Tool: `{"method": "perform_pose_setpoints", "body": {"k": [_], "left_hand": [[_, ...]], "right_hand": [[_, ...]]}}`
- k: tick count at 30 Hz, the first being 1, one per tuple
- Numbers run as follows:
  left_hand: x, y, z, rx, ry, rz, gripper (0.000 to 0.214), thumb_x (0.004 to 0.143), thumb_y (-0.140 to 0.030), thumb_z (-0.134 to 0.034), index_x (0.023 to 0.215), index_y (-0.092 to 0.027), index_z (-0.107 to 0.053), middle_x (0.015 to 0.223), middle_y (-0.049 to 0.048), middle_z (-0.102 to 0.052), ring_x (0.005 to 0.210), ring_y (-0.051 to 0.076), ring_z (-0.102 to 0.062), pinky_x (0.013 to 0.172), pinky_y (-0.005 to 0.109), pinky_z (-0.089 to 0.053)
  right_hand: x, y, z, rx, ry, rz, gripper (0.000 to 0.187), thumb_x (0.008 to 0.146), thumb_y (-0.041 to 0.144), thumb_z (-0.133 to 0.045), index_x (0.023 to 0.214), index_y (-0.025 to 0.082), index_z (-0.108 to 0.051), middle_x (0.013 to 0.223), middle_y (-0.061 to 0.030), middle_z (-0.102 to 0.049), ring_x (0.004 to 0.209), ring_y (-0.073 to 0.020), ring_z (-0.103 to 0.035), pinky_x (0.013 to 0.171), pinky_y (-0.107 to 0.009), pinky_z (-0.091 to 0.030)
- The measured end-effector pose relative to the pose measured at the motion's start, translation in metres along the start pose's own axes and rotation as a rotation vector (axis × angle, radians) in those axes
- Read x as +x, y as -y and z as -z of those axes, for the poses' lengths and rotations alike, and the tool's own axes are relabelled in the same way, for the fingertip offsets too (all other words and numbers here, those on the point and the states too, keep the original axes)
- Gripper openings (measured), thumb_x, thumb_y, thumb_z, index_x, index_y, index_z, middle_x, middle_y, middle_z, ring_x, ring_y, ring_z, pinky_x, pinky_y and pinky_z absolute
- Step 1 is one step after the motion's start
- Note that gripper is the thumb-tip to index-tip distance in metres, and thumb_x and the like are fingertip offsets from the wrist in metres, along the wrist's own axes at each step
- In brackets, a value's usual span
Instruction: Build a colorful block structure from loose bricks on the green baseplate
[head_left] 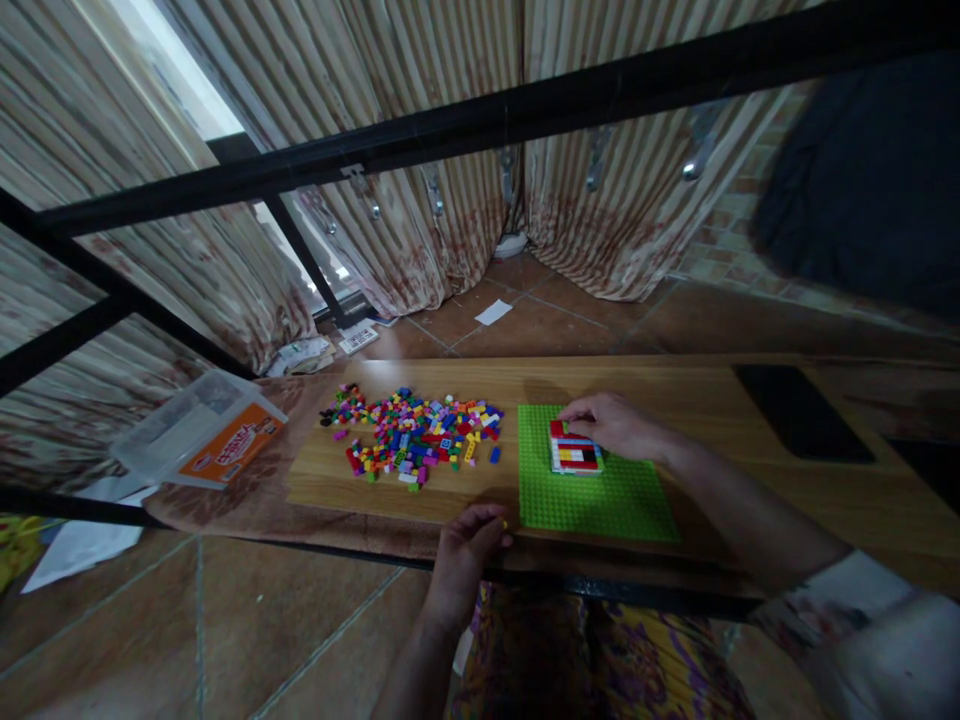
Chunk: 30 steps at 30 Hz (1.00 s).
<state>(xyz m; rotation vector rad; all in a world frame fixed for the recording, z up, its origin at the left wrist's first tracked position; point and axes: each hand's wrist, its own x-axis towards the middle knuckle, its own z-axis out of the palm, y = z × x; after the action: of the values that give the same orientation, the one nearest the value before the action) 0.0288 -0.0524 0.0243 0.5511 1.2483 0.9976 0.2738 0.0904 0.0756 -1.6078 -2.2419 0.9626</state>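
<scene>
A small build of toy bricks [576,455], in red, white, yellow, blue and black rows, stands on a green studded baseplate [600,505]. My right hand [611,425] reaches over its back edge from the right, fingertips closed at the top by a small yellow-green toy brick [566,427]. The fingers hide part of the build's far side. Close to the table's front edge, left of the baseplate, my left hand [472,540] pinches a tiny yellow toy brick [505,523] between thumb and fingers.
Loose bricks of many colours [412,430] are spread left of the baseplate on the wooden tabletop [330,490]. A clear plastic box [199,425] with an orange label sits at the far left. A dark flat tablet-like slab [802,412] lies at right. A black metal bar [450,130] crosses behind.
</scene>
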Motion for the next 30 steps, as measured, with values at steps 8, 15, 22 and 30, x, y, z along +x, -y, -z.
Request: {"method": "perform_pose_setpoints", "body": {"k": [8,15,22,30], "left_hand": [[0.0,-0.002,-0.001,-0.007,0.004,0.006,0.031,0.063,-0.03,-0.079,0.088,-0.014,-0.069,0.061,-0.0007,-0.064,0.058,0.008,-0.058,0.058,0.017,-0.043],[-0.001,-0.001,-0.001,0.009,0.016,0.009,0.03,0.065,-0.029,-0.078,0.091,-0.015,-0.069,0.061,-0.0007,-0.064,0.058,0.007,-0.056,0.058,0.016,-0.041],[0.0,-0.001,-0.001,0.017,0.008,-0.003,0.032,0.063,-0.031,-0.078,0.089,-0.014,-0.069,0.06,-0.0002,-0.064,0.057,0.008,-0.057,0.057,0.017,-0.041],[-0.001,0.0,-0.005,-0.023,-0.025,-0.047,0.032,0.059,-0.031,-0.081,0.085,-0.014,-0.071,0.063,0.0,-0.065,0.058,0.009,-0.059,0.058,0.018,-0.044]], "right_hand": [[0.001,0.003,-0.005,-0.005,-0.123,-0.057,0.019,0.081,0.021,-0.058,0.089,0.022,-0.076,0.088,-0.004,-0.076,0.078,-0.0181,-0.068,0.071,-0.029,-0.049],[0.005,-0.003,-0.005,0.065,-0.133,-0.068,0.016,0.078,0.021,-0.061,0.083,0.021,-0.077,0.083,-0.0043,-0.076,0.072,-0.0172,-0.068,0.067,-0.028,-0.05],[0.009,-0.011,-0.007,0.134,-0.09,-0.115,0.017,0.077,0.022,-0.062,0.084,0.018,-0.077,0.08,-0.0052,-0.076,0.069,-0.0167,-0.067,0.063,-0.026,-0.049],[0.01,-0.013,-0.011,0.167,-0.133,-0.096,0.013,0.074,0.023,-0.063,0.076,0.02,-0.076,0.075,-0.0041,-0.075,0.068,-0.0177,-0.068,0.063,-0.027,-0.05]]}}
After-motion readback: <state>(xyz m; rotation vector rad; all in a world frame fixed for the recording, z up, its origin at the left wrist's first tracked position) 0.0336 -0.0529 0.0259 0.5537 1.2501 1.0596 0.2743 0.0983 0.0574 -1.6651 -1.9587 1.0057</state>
